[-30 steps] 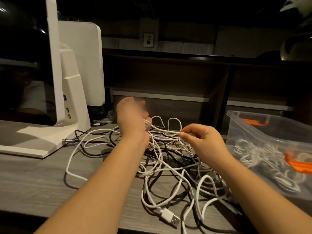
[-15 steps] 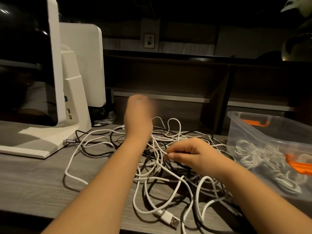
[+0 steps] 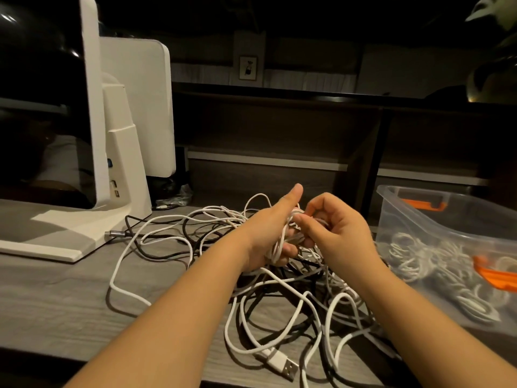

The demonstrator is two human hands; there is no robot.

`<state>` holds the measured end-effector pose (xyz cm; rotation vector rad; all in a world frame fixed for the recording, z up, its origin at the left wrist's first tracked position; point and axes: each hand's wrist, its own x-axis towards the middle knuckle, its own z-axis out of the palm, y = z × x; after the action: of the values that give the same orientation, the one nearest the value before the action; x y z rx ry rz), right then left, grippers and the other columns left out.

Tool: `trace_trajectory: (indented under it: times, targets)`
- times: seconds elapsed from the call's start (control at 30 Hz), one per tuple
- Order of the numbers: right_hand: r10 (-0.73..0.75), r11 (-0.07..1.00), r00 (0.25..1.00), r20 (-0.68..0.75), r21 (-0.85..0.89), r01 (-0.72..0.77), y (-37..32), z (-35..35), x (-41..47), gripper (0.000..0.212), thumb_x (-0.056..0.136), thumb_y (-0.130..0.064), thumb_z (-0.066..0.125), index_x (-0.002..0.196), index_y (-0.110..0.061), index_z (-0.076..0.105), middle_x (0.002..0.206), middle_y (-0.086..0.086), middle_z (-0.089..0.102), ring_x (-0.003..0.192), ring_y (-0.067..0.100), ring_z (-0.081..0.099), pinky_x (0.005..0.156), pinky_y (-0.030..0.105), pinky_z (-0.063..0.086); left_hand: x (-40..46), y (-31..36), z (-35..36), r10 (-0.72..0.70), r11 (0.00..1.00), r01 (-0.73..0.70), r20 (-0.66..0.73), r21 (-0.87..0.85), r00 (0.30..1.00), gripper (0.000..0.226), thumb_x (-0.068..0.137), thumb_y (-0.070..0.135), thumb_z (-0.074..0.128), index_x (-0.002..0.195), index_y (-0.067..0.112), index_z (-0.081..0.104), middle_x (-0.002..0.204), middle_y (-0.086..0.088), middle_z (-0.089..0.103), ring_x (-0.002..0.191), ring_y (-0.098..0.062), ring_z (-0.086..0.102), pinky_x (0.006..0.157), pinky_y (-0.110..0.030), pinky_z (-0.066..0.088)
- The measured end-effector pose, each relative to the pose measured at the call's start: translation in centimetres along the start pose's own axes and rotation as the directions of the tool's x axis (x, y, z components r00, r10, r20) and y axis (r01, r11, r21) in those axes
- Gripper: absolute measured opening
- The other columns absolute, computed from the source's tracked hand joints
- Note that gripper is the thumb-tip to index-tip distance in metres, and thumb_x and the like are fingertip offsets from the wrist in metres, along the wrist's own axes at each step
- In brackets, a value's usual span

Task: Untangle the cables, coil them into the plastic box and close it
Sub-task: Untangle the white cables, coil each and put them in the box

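A tangle of white and black cables (image 3: 282, 309) lies spread over the grey desk (image 3: 56, 298). My left hand (image 3: 272, 228) is raised above the pile, thumb up, with loops of white cable wound around its palm and fingers. Close beside it, my right hand (image 3: 338, 231) pinches a strand of the same white cable at the left hand's fingers. A white USB plug (image 3: 282, 364) rests near the desk's front edge. The clear plastic box (image 3: 436, 217) with orange latches stands at the right, holding several coiled white cables.
A white monitor stand (image 3: 120, 175) and dark screen fill the left side, with a grey plug (image 3: 116, 233) lying by its base. Dark shelving runs behind the desk. Bare desk shows at the front left.
My left hand dropped and turned to the right, now carrying cable loops. My right hand rose from the pile and came in to meet it.
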<state>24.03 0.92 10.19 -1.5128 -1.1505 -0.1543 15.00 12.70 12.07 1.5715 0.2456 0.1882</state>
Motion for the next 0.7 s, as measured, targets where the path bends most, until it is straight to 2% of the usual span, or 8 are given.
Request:
trace_trajectory:
  times: [0.1,0.17,0.3,0.43,0.5,0.57,0.63,0.7]
  targets:
    - [-0.012,1.000,0.998,-0.059,-0.025,0.010,-0.06,0.03,0.11,0.025,0.085,-0.002,0.066,0.079,-0.025,0.062,0.071,0.006,0.063,0.068,0.025,0.063,0.064,0.053,0.055,-0.04,0.03,-0.34,0.110,0.988,-0.118,0.081,0.103,0.991,0.029,0.095,0.046,0.059,0.090,0.018,0.061,0.071,0.004,0.058,0.051,-0.005,0.046,0.048,-0.017,0.036]
    - [-0.010,0.998,0.997,-0.080,-0.061,0.005,0.18,-0.13,0.24,0.029,0.082,0.000,0.068,0.079,-0.029,0.064,0.081,0.007,0.060,0.076,0.029,0.061,0.067,0.052,0.055,-0.03,0.02,-0.40,0.101,0.991,-0.110,0.127,0.072,0.987,0.019,0.095,0.035,0.063,0.098,0.016,0.062,0.074,0.003,0.059,0.053,-0.005,0.050,0.048,-0.015,0.041]
    - [0.074,0.995,0.995,-0.060,0.070,-0.070,0.36,-0.32,0.32,0.021,0.083,-0.005,0.072,0.079,-0.025,0.071,0.085,0.012,0.066,0.081,0.032,0.063,0.070,0.046,0.055,0.04,-0.05,-0.45,0.052,0.997,-0.059,0.136,0.047,0.989,0.029,0.095,0.039,0.062,0.110,0.014,0.061,0.068,0.006,0.056,0.047,-0.001,0.042,0.043,-0.010,0.035]
    - [0.137,0.985,0.990,0.032,0.104,-0.139,0.23,-0.11,0.38,0.018,0.086,-0.008,0.069,0.074,-0.021,0.073,0.075,0.010,0.068,0.070,0.020,0.062,0.068,0.040,0.052,-0.25,0.09,-0.74,-0.159,0.987,0.146,0.278,0.068,0.947,0.056,0.082,0.059,0.069,0.112,0.014,0.054,0.067,0.005,0.056,0.043,0.001,0.040,0.038,-0.008,0.030]
    - [0.169,0.974,0.983,0.076,0.141,-0.179,0.13,-0.13,0.45,0.014,0.085,-0.016,0.072,0.072,-0.020,0.073,0.073,0.009,0.068,0.070,0.021,0.061,0.068,0.040,0.052,-0.32,0.05,-0.68,-0.165,0.986,0.142,0.329,0.092,0.930,0.054,0.083,0.050,0.068,0.121,0.015,0.053,0.067,0.005,0.055,0.044,0.001,0.040,0.038,-0.008,0.029]
    - [0.197,0.956,0.976,0.088,0.203,-0.211,-0.06,-0.23,0.47,0.013,0.081,-0.026,0.074,0.071,-0.019,0.074,0.076,0.012,0.070,0.071,0.023,0.063,0.068,0.038,0.053,-0.09,0.02,-0.59,-0.121,0.990,0.095,0.290,0.103,0.949,0.046,0.091,0.038,0.068,0.128,0.015,0.054,0.065,0.006,0.053,0.045,0.000,0.037,0.039,-0.009,0.028]
    - [0.230,0.934,0.968,0.101,0.255,-0.249,-0.09,-0.37,0.41,0.018,0.079,-0.033,0.072,0.072,-0.016,0.072,0.077,0.015,0.069,0.072,0.029,0.063,0.066,0.040,0.053,-0.14,0.10,-0.43,-0.091,0.989,0.058,0.260,0.134,0.961,0.032,0.095,0.033,0.065,0.120,0.015,0.058,0.064,0.007,0.051,0.046,0.000,0.035,0.040,-0.010,0.029]
    - [0.273,0.904,0.957,0.097,0.313,-0.290,0.11,-0.52,0.49,0.021,0.088,-0.028,0.067,0.076,-0.011,0.068,0.071,0.011,0.063,0.064,0.025,0.055,0.059,0.032,0.047,-0.24,0.11,-0.12,-0.066,0.986,0.030,0.221,0.164,0.973,0.019,0.098,0.036,0.059,0.099,0.018,0.059,0.062,0.007,0.048,0.046,-0.002,0.034,0.040,-0.011,0.028]
